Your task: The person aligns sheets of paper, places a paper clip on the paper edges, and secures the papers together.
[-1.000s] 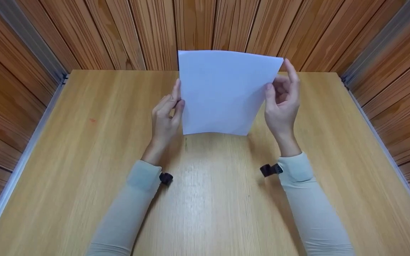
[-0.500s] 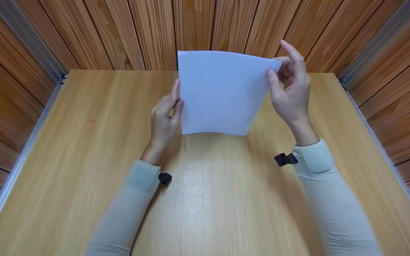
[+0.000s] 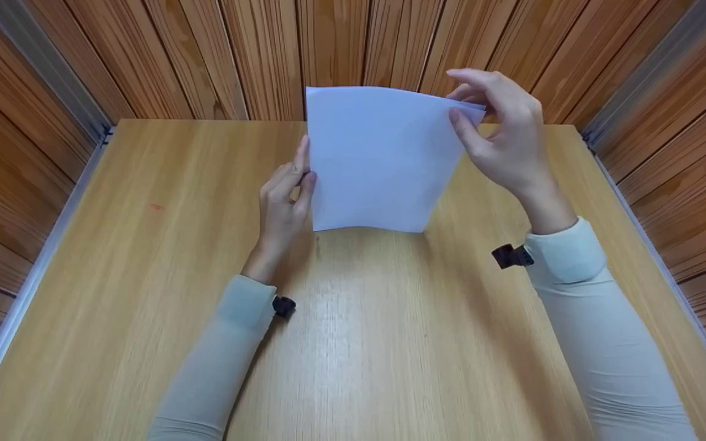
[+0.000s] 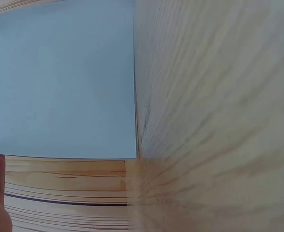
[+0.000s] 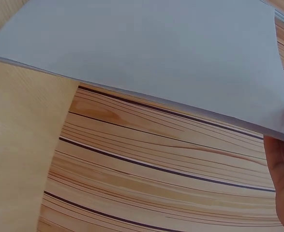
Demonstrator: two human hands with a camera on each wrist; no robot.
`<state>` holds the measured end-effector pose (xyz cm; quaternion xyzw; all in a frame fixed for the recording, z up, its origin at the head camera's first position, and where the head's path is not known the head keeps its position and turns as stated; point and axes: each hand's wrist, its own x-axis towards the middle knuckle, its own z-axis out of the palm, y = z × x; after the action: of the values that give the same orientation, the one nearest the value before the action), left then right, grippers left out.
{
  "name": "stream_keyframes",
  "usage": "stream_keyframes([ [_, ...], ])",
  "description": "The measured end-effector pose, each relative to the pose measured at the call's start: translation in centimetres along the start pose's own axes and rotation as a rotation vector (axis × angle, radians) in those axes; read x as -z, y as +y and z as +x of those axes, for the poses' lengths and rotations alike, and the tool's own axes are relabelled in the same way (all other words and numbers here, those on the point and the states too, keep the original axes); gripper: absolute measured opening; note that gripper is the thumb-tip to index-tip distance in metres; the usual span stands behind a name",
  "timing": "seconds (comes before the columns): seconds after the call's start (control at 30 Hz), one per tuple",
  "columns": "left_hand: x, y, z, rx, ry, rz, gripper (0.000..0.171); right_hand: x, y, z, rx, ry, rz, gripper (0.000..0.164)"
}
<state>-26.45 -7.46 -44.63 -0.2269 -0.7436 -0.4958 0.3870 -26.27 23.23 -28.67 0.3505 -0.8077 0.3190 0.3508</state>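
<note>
White paper (image 3: 383, 159) is held up facing me near the far edge of the table, slightly bowed. Its lower edge lies close to the tabletop in the left wrist view; whether it touches I cannot tell. My left hand (image 3: 284, 199) holds the left edge, thumb in front and fingers partly hidden behind. At the upper right corner, my right hand (image 3: 512, 138) pinches the paper between thumb and fingers, some of them hidden behind it. In the right wrist view the paper's edge (image 5: 180, 106) shows a thin layered band, perhaps more than one sheet.
The wooden table (image 3: 353, 343) extends below and to both sides of the paper. Wood-plank walls (image 3: 267, 55) rise behind it and at the left and right. A small reddish mark (image 3: 156, 207) shows on the left of the tabletop.
My right hand has slid up the paper's right edge to the upper corner, its wrist swinging outward to the right and its index finger bending over the top. My left hand holds still.
</note>
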Motion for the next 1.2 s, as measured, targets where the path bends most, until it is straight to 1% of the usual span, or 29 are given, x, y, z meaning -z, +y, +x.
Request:
stream_keyframes([
  [0.13, 0.1, 0.0, 0.0, 0.005, -0.005, -0.008, 0.045, 0.1, -0.6, 1.1, 0.062, -0.066, -0.046, 0.036],
  [0.33, 0.0, 0.0, -0.1, 0.023, -0.014, -0.01, 0.045, 0.5, -1.1, 2.4, 0.121, -0.221, -0.109, 0.039],
  [0.43, -0.1, 0.0, -0.1, 0.03, -0.022, -0.014, 0.046, 1.0, -1.3, 3.0, 0.124, -0.296, -0.133, 0.04],
  [0.57, -0.1, 0.0, -0.1, 0.032, -0.029, -0.011, 0.046, 1.1, -1.9, 3.7, 0.106, -0.374, -0.133, 0.043],
  [0.8, 0.0, -0.1, -0.1, 0.016, -0.025, 0.01, 0.046, 0.3, -3.6, 5.1, 0.052, -0.45, -0.113, 0.047],
  [0.97, 0.0, -0.1, -0.1, 0.021, -0.022, 0.007, 0.046, -0.7, -4.3, 5.8, 0.055, -0.494, -0.145, 0.047],
  [1.2, -0.2, 0.0, -0.2, 0.04, -0.041, -0.005, 0.048, -1.8, -4.8, 6.2, 0.062, -0.522, -0.136, 0.047],
])
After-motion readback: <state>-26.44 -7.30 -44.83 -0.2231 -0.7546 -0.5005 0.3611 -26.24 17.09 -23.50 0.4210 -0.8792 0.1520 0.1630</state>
